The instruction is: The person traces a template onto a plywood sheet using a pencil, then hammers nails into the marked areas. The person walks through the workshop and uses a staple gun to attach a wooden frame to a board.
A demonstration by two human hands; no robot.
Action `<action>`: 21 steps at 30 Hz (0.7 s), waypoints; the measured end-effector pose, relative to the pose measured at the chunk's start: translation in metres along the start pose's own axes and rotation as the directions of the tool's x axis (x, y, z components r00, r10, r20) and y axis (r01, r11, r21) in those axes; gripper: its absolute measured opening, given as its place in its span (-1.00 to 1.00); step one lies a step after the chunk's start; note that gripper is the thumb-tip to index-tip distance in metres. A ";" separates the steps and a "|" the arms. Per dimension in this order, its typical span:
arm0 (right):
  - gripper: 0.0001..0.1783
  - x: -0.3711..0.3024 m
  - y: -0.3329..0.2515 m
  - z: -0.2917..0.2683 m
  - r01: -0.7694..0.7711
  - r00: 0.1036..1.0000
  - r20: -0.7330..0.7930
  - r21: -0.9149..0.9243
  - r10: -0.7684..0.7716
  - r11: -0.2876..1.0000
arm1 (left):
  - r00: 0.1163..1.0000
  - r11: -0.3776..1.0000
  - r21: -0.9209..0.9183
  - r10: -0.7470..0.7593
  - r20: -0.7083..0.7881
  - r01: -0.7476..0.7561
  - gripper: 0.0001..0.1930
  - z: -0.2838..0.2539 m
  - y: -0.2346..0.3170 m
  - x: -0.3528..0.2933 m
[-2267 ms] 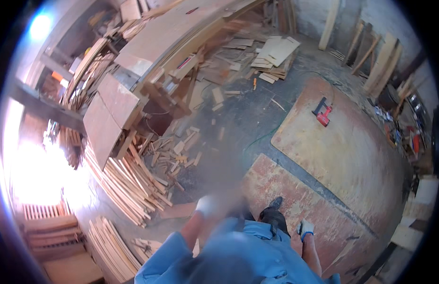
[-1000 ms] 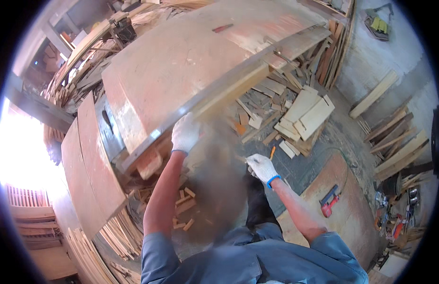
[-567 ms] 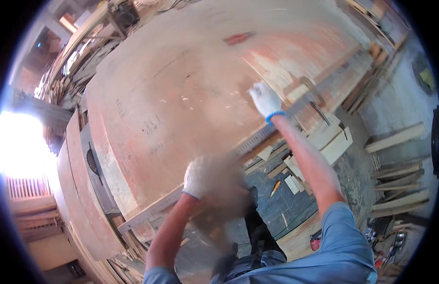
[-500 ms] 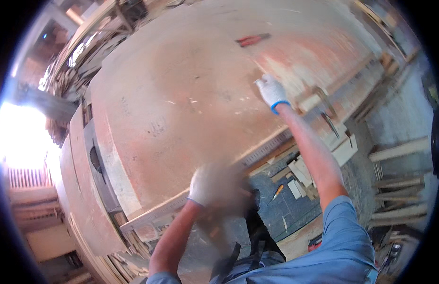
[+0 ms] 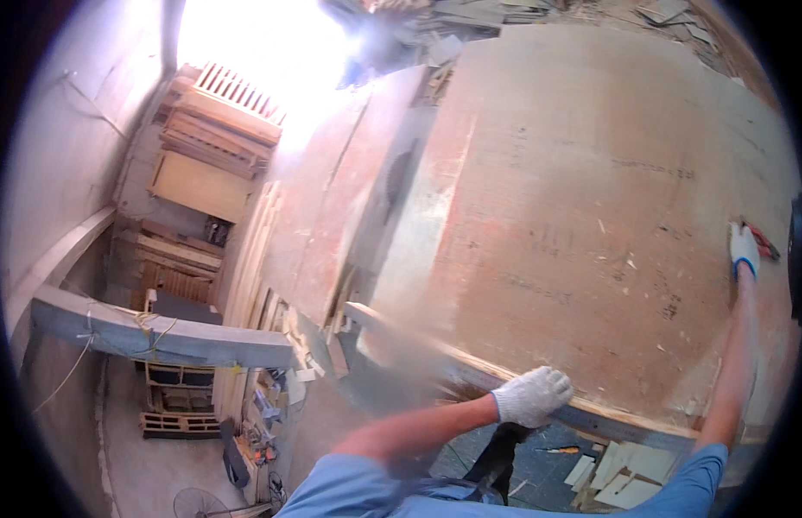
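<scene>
My left hand [image 5: 532, 397], in a white knitted glove, is curled over the wooden front edge [image 5: 491, 369] of a large worn wooden worktable [image 5: 548, 216]. My right arm stretches far out to the right over the tabletop. Its gloved hand [image 5: 743, 245], with a blue cuff, is right beside a pair of red-handled pliers [image 5: 764, 245] and overlaps them in the picture. Whether its fingers close on the pliers is too small to make out. Small chips and dark markings dot the tabletop.
A circular saw blade [image 5: 399, 177] stands in a slot left of the main panel. A grey beam [image 5: 163, 332] crosses at the left, with stacked timber [image 5: 198, 186] beyond it. Below the front edge lie board offcuts [image 5: 630, 470] and an orange-handled tool [image 5: 560, 449]. A fan [image 5: 198, 503] stands lower left.
The view has swung left, bringing in the wall and beam. My right hand has moved across the tabletop to the pliers. My left hand has stayed at the front edge.
</scene>
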State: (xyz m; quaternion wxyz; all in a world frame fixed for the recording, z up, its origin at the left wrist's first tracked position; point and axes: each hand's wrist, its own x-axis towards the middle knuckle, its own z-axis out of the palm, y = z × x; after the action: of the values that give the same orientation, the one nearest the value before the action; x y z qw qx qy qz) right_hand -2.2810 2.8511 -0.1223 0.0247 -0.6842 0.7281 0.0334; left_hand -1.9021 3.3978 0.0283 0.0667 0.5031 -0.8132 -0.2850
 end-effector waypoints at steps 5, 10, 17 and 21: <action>-0.32 0.012 0.032 0.000 0.098 0.987 -0.131 0.053 -0.090 0.994 | 1.000 1.000 -0.026 -0.008 -0.025 0.007 -0.51 0.005 0.002 -0.004; -0.48 -0.007 0.057 -0.010 0.124 0.961 -0.272 0.245 -0.054 0.962 | 0.998 0.999 0.037 0.034 -0.049 -0.033 -0.54 0.005 0.001 0.002; -0.58 -0.172 -0.078 -0.170 -0.024 0.996 0.067 0.856 -0.066 0.516 | 0.983 0.985 0.161 0.086 -0.161 -0.060 -0.57 0.012 0.004 -0.015; -0.67 -0.271 -0.136 -0.240 0.070 0.990 -0.038 0.967 -0.134 0.245 | 0.991 0.994 0.067 0.094 -0.090 -0.088 -0.54 -0.025 0.027 -0.018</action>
State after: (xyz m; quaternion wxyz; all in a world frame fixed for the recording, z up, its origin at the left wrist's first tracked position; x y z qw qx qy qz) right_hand -2.1259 3.0930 0.1369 0.4586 -0.5706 0.5498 -0.4022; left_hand -1.9044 3.4125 0.0660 0.1015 0.4798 -0.8400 -0.2322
